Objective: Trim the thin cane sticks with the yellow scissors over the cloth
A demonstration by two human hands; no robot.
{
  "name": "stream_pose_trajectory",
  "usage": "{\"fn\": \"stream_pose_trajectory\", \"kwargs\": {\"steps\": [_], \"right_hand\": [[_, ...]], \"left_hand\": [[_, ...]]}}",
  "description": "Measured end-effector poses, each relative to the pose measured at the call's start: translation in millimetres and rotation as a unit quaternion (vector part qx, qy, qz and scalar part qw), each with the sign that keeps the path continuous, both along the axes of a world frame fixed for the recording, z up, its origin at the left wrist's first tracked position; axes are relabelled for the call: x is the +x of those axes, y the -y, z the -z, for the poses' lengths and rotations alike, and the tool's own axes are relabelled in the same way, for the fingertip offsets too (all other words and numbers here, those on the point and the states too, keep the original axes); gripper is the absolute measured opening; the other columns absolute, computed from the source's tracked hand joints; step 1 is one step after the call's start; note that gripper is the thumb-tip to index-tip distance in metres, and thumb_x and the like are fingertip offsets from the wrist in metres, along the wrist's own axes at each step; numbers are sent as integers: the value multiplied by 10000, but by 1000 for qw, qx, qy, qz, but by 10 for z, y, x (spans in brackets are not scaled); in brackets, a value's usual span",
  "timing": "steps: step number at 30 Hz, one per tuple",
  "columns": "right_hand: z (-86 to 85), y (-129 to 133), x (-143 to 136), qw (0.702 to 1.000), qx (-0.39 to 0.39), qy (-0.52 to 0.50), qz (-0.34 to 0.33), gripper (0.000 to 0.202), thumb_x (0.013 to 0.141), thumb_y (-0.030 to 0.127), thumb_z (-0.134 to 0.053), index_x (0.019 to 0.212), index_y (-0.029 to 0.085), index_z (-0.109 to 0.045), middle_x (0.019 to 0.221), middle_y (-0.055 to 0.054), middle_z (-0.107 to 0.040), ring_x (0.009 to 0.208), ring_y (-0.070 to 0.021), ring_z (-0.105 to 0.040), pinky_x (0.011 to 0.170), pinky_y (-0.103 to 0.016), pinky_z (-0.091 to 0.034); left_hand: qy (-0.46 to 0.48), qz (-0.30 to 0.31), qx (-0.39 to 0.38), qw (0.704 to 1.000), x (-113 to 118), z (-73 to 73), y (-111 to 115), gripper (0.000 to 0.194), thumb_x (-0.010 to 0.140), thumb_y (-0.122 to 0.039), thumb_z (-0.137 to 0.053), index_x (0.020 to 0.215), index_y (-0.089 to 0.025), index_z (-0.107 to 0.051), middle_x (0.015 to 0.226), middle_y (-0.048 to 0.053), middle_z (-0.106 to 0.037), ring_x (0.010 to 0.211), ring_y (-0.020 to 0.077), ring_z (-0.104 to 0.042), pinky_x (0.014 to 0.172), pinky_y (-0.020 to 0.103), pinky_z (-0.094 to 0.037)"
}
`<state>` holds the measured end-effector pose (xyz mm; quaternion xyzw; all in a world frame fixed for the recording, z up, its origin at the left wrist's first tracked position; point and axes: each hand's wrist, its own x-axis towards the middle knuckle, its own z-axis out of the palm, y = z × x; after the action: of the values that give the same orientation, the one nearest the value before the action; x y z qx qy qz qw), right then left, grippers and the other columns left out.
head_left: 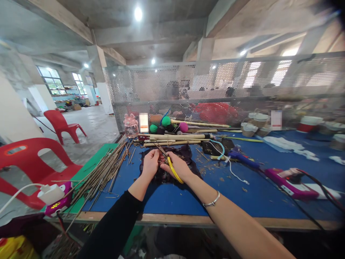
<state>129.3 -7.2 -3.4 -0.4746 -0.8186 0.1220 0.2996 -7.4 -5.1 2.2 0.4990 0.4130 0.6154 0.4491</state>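
Over a crumpled black sheet (190, 155) on the blue table, my two hands are close together. My right hand (180, 166) is wrapped round a pair of scissors (172, 169) with yellow handles, whose blades point up and left, past my left fingertips. The fingers of my left hand (150, 162) are closed in a pinch; whatever small thing is between them is too small to name. Just beyond the hands lie pale straight sticks (178, 137), side by side. Dry scraps litter the black sheet and the table near it.
Thin brown twigs (101, 176) are heaped at the left, beside a purple power strip (59, 201). On the right lie a blue glue gun (244, 158) and another purple power strip (292, 183) with cables. A perforated metal screen (223, 77) stands behind the table; red chairs (58, 158) stand left.
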Motion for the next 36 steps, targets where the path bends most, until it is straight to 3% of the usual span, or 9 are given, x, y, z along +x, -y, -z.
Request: {"fn": "stream_pose_trajectory", "kwargs": {"steps": [10, 16, 23, 26, 30, 36], "right_hand": [[7, 21, -72, 999, -3, -41, -1, 421, 711, 412, -583, 1056, 202, -466, 979, -56, -575, 856, -169, -548, 724, -264, -393], [27, 28, -69, 997, -11, -69, -11, 341, 728, 422, -568, 994, 214, -518, 843, -49, -642, 762, -180, -598, 644, -241, -404], [51, -41, -12, 999, -4, -29, 20, 333, 728, 484, -536, 924, 219, -578, 749, -45, -653, 680, -177, -606, 592, -226, -401], [47, -77, 33, 999, 6, -10, 33, 342, 727, 504, -523, 905, 218, -581, 711, -42, -646, 624, -169, -597, 555, -218, -387], [67, -150, 107, 997, 28, -19, 73, 389, 716, 512, -522, 954, 208, -569, 658, -39, -633, 573, -169, -582, 524, -218, -373], [121, -255, 199, 993, 41, -69, 90, 352, 725, 484, -510, 939, 209, -566, 642, -30, -624, 569, -165, -579, 528, -218, -386]], "left_hand": [[40, 33, 16, 999, 27, 32, -18, 269, 702, -399, -550, 655, -134, -538, 546, -30, -506, 485, 70, -466, 496, 184, -395], [38, 17, 7, 999, 1, 72, -57, 294, 715, -421, -534, 653, -134, -528, 545, -33, -495, 469, 59, -447, 476, 171, -380], [16, -11, -39, 999, -3, 96, -107, 245, 728, -384, -502, 700, -143, -539, 549, -27, -501, 457, 75, -463, 449, 186, -382], [-47, -42, -73, 995, -49, 103, -118, 259, 731, -394, -483, 679, -149, -547, 532, -20, -509, 433, 84, -460, 428, 198, -369], [-235, -102, -56, 965, -143, 136, -141, 303, 705, -416, -518, 601, -139, -585, 493, 1, -524, 439, 93, -459, 460, 208, -359], [-361, -198, -29, 911, -184, 166, -164, 263, 719, -327, -543, 887, -135, -606, 657, 30, -613, 608, 122, -556, 591, 216, -400]]}}
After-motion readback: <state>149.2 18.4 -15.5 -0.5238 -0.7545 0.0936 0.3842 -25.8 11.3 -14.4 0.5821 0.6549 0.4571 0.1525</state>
